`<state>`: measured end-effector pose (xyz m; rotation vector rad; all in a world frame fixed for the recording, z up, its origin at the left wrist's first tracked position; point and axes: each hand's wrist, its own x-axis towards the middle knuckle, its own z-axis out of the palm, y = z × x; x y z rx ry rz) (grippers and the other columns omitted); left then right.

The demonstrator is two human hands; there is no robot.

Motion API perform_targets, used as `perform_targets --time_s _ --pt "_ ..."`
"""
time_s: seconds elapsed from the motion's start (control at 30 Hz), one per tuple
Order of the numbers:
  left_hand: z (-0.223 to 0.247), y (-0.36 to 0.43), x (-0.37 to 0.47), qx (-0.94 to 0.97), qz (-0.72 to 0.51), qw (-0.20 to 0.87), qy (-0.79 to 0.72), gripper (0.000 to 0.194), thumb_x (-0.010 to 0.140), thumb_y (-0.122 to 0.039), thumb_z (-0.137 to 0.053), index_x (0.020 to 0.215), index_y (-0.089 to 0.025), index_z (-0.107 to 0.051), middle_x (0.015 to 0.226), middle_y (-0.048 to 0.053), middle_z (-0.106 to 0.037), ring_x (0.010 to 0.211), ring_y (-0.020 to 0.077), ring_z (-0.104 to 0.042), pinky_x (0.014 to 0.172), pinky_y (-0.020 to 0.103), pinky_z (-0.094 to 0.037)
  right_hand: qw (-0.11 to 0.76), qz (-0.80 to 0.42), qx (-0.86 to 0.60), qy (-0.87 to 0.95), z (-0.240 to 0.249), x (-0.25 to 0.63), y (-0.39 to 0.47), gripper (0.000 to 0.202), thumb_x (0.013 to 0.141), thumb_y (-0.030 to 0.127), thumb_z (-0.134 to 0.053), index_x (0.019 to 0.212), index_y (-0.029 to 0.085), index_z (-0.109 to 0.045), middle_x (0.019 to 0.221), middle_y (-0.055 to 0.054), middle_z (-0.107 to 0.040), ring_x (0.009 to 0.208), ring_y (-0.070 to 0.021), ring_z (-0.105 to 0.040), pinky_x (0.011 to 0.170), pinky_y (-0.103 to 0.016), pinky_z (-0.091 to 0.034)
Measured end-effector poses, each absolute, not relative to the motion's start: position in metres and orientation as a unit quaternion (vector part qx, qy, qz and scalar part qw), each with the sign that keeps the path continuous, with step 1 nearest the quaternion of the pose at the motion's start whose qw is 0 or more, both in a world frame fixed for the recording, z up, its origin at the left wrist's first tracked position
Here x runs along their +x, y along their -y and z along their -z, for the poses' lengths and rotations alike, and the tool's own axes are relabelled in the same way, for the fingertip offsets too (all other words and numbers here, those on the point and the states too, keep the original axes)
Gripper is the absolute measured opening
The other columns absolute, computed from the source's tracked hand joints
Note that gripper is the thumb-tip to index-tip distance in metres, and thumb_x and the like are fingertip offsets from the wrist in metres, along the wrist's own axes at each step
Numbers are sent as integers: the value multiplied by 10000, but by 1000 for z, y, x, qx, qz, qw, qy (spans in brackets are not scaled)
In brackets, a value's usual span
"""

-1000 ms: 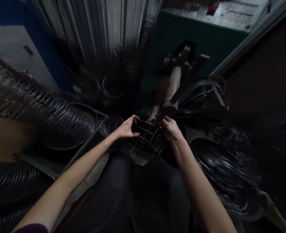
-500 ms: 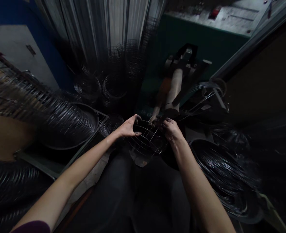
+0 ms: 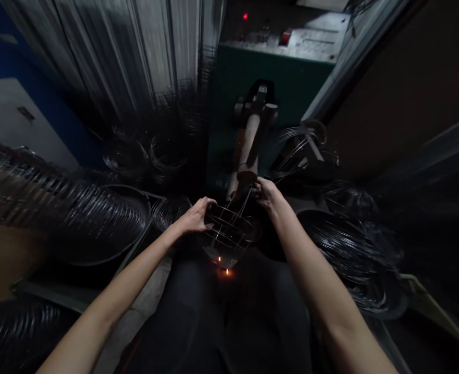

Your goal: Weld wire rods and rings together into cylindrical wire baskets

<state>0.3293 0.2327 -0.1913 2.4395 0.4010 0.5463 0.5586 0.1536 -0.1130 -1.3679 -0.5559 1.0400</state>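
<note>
My left hand [image 3: 195, 216] grips the left rim of a round wire cage [image 3: 229, 232] held low in front of me. At the cage's far right rim, my right hand [image 3: 266, 192] is closed on the wires right under the round tip of a tan machine arm [image 3: 248, 149]. Small orange sparks [image 3: 226, 270] glow just below the cage's bottom. The arm reaches down from a dark green machine [image 3: 268, 78] with a red light on its panel.
Rows of stacked wire rings lie at the left [image 3: 77, 208] and at the right [image 3: 350, 254]. More wire cages [image 3: 151, 150] stand behind, against a corrugated metal wall [image 3: 128, 57]. A bundle of loose wires [image 3: 299, 143] sits right of the machine arm.
The view has tilted up, showing more of the machine. My right hand has moved up toward the arm's tip. Sparks now glow under the cage.
</note>
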Motion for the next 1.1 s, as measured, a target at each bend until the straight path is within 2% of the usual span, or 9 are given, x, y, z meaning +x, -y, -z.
perform_targets --time_s 0.23,0.33,0.43,0.53,0.67,0.77,0.83,0.97,1.1 --pt "219 -176 294 965 -171 166 -111 528 681 -230 -643 1188 -216 -495 1068 88 -490 1042 252 -485 978 480 -381 547 -413 -687 243 116 538 -85 298 782 451 -635 754 181 -513 502 66 -432 366 -44 -301 356 -186 -205" --pt "228 -131 278 987 -103 109 -50 672 647 -174 -666 1282 -278 -470 1063 93 -526 1002 263 -501 928 481 -389 440 -303 -785 313 126 527 -42 342 698 481 -702 780 176 -569 634 1 -562 493 -90 -455 458 -223 -329" --pt "218 -92 262 988 -80 119 56 754 702 -336 -692 1380 -324 -362 1136 110 -538 1033 277 -505 897 449 -402 298 -199 -838 411 126 516 -5 274 669 383 -733 796 186 -591 700 -22 -612 605 -143 -532 558 -255 -367" --pt "190 -89 257 963 -204 167 60 828 740 -529 -643 1437 -330 -244 1280 121 -478 1205 306 -427 989 464 -360 230 -177 -790 541 112 503 21 102 788 285 -596 835 195 -607 699 -23 -620 619 -155 -554 606 -268 -383" --pt "143 -126 268 915 -334 200 -106 758 807 -477 -594 1447 -253 -258 1359 128 -445 1287 308 -385 1061 487 -318 246 -152 -696 657 91 496 36 146 841 253 -526 911 203 -644 810 -56 -649 707 -169 -589 658 -273 -419" --pt "112 -137 274 905 -274 293 -138 455 886 -397 -496 1318 -256 -484 1194 76 -602 1103 232 -573 962 397 -444 303 -139 -679 654 92 506 32 166 842 256 -543 947 220 -666 859 -60 -659 749 -171 -606 701 -279 -451" --pt "96 -124 277 871 -227 401 -172 383 877 -378 -521 1239 -258 -561 980 48 -683 821 174 -664 759 303 -529 344 -148 -674 637 105 516 20 180 835 245 -555 971 232 -672 914 -57 -673 809 -181 -624 766 -296 -467" --pt "87 -78 299 695 -102 678 -218 482 838 -439 -572 1250 -191 -544 608 -3 -646 351 87 -511 366 189 -380 433 -171 -668 581 142 525 -17 269 819 191 -565 1063 259 -658 1053 -38 -679 972 -199 -629 911 -332 -447" --pt "99 -54 341 524 -123 814 -219 483 814 -470 -601 1145 -119 -609 526 -23 -587 300 35 -432 331 140 -281 384 -173 -741 523 160 525 -47 263 812 159 -568 1043 236 -669 998 -60 -694 929 -216 -637 876 -341 -462"
